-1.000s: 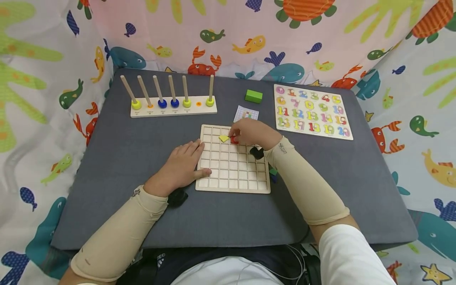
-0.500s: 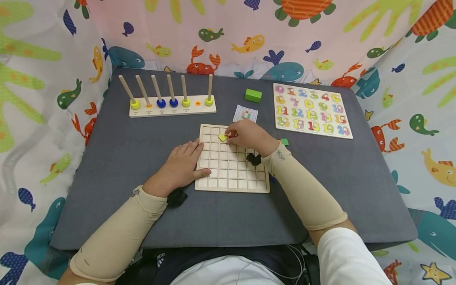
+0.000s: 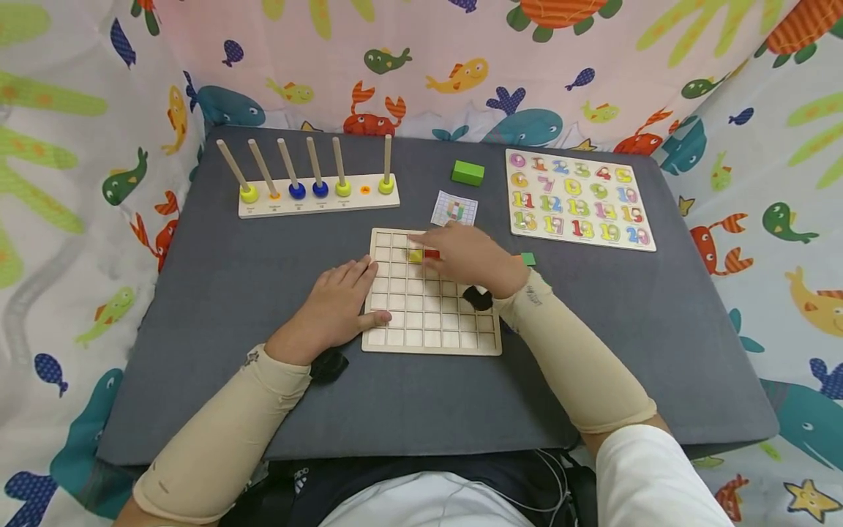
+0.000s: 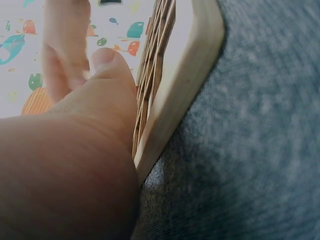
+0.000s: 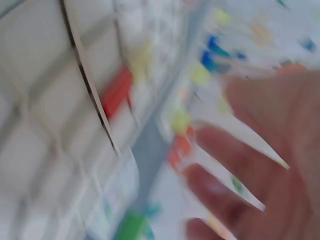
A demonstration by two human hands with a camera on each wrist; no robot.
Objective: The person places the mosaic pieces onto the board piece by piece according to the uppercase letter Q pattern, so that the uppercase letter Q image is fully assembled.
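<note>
A wooden grid board (image 3: 431, 340) lies on the table. My left hand (image 3: 329, 311) rests flat at its left edge, fingers straight and thumb over the rim; in the left wrist view the thumb (image 4: 112, 90) touches the board's side. My right hand (image 3: 470, 256) hovers over the upper part of the board, its index finger extended. Beside its fingers a yellow tile (image 3: 415, 256) and a red tile (image 3: 431, 254) lie in adjoining cells. In the right wrist view, blurred, the red tile (image 5: 117, 92) sits apart from the spread fingers (image 5: 220, 195), which hold nothing.
A patterned card (image 3: 454, 208) lies behind the board, with a green block (image 3: 467, 173) beyond it. A peg stand with rings (image 3: 319, 205) is back left, a number puzzle board (image 3: 579, 197) back right. A green tile (image 3: 528, 259) shows beside the right wrist.
The yellow tile has turned from askew to square in its cell. The right hand has let go of the red tile and extended its index finger. The left hand has stayed put.
</note>
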